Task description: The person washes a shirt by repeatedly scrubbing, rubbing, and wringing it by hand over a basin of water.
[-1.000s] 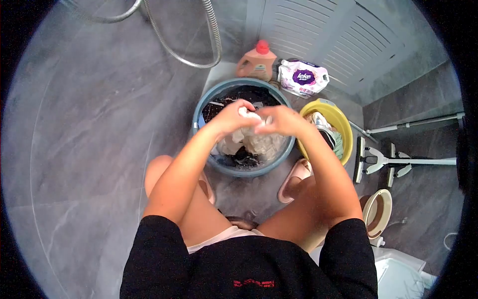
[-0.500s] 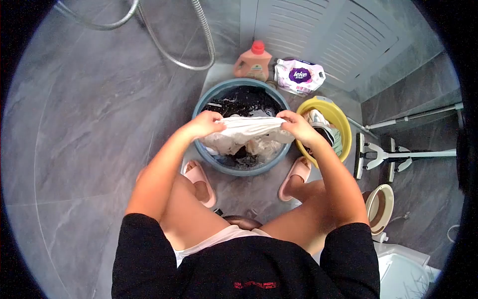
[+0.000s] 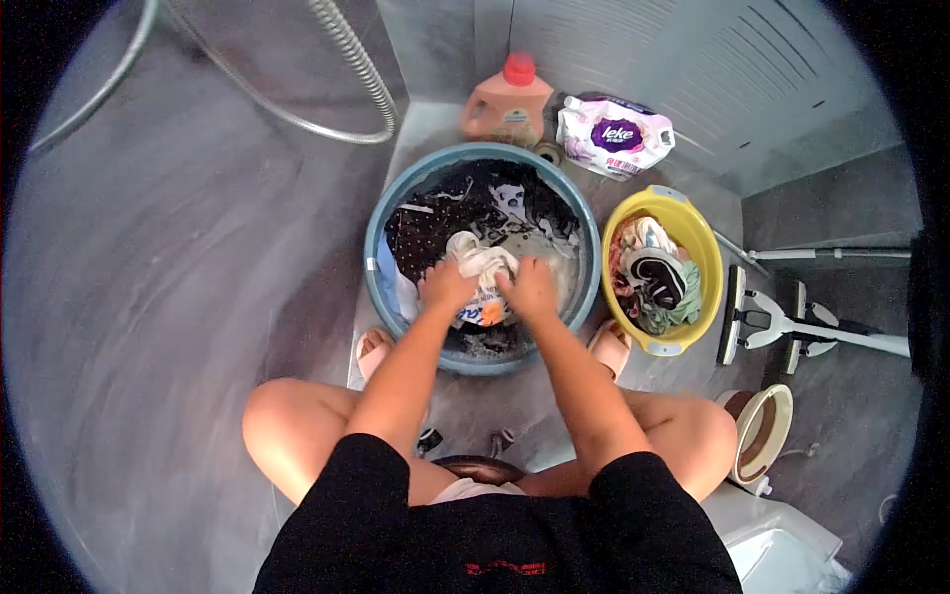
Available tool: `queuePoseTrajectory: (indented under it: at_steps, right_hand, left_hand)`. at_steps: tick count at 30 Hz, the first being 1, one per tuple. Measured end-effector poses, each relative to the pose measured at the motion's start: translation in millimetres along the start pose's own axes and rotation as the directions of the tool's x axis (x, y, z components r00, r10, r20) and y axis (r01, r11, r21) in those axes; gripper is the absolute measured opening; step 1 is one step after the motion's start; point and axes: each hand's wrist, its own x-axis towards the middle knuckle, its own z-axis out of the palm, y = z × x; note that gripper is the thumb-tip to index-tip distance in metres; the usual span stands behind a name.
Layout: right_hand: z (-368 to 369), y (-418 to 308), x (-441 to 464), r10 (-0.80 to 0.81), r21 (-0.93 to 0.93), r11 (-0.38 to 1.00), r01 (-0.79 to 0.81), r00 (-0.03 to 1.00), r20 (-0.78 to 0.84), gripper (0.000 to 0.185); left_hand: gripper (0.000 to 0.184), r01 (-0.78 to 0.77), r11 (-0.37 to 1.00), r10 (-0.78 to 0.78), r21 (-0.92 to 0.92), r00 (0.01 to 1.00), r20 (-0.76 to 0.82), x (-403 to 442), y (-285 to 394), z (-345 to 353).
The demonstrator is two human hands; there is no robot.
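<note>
A bunched white garment (image 3: 482, 259) with blue and orange print lies in the blue-grey basin (image 3: 374, 252), among wet dark clothes and cloudy water. At its left side my left hand (image 3: 447, 287) is closed on the cloth. My right hand (image 3: 531, 289) grips the garment's right side, its thumb toward the middle. Some fingertips are hidden in the folds. Dark dotted fabric (image 3: 426, 233) spreads behind the hands, and a light blue cloth (image 3: 394, 287) rests against the basin's left wall.
A yellow tub (image 3: 709, 287) of clothes stands right of the basin. Behind are a pink bottle with a red cap (image 3: 510, 104) and a white Leke pouch (image 3: 616, 137). A shower hose (image 3: 346, 49) hangs upper left. Floor squeegees (image 3: 762, 322) and a cream-rimmed bin (image 3: 767, 431) are at right.
Both hands have lowered the white garment from its stretched position above the basin and come closer together. The cloth is now bunched in the basin, its print showing. The view has shifted slightly.
</note>
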Motion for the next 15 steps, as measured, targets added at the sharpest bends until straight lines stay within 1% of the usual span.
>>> queuePoseTrajectory:
  at_steps: [2,3,4,6,8,9,10,11,12,13,14,15]
  right_hand:
    - [19,1,-1,0.058,-0.04,0.997,-0.06,0.998,-0.035,0.049]
    - [27,2,1,0.107,-0.085,0.991,-0.108,0.994,-0.014,0.046]
    - [34,5,3,0.116,-0.089,0.989,-0.115,0.993,0.004,0.046]
    - [45,7,12,0.156,-0.138,0.98,-0.141,0.982,0.105,0.045]
    - [61,9,19,0.18,-0.171,0.972,-0.16,0.977,0.11,0.043]
    - [69,11,21,0.201,-0.204,0.963,-0.177,0.974,0.103,0.041]
    - [73,12,24,0.205,-0.205,0.962,-0.179,0.972,0.114,0.041]
    - [74,14,27,0.164,-0.209,0.969,-0.134,0.977,0.135,0.038]
    - [75,15,31,0.124,-0.213,0.973,-0.089,0.98,0.156,0.034]
    - [87,22,34,0.127,-0.214,0.973,-0.09,0.978,0.164,0.034]
    - [107,33,36,0.187,-0.196,0.968,-0.156,0.971,0.15,0.032]
    - [117,39,36,0.245,-0.176,0.96,-0.22,0.96,0.134,0.03]
  left_hand:
    - [0.047,-0.041,0.992,0.049,0.117,0.997,-0.06,-1,2,18]
    - [0.047,-0.035,0.992,0.041,0.119,0.998,-0.04,4,0,25]
    - [0.045,-0.051,0.988,0.058,0.144,0.997,-0.045,9,-3,32]
    - [0.044,-0.061,0.983,0.07,0.172,0.997,-0.042,21,-8,45]
    - [0.041,-0.083,0.977,0.105,0.199,0.989,-0.101,36,-17,68]
    - [0.041,-0.078,0.977,0.098,0.201,0.991,-0.092,49,-27,90]
    - [0.04,-0.022,0.965,0.056,0.262,0.991,-0.124,66,-40,121]
    - [0.039,0.033,0.947,0.018,0.32,0.987,-0.157,72,-41,125]
    - [0.039,0.035,0.946,0.014,0.321,0.989,-0.149,77,-44,128]
    - [0.034,-0.039,0.963,0.05,0.266,0.998,-0.036,72,-35,103]
    - [0.03,-0.106,0.974,0.093,0.201,0.993,0.073,67,-29,85]
    - [0.03,-0.104,0.974,0.09,0.199,0.993,0.074,65,-27,76]
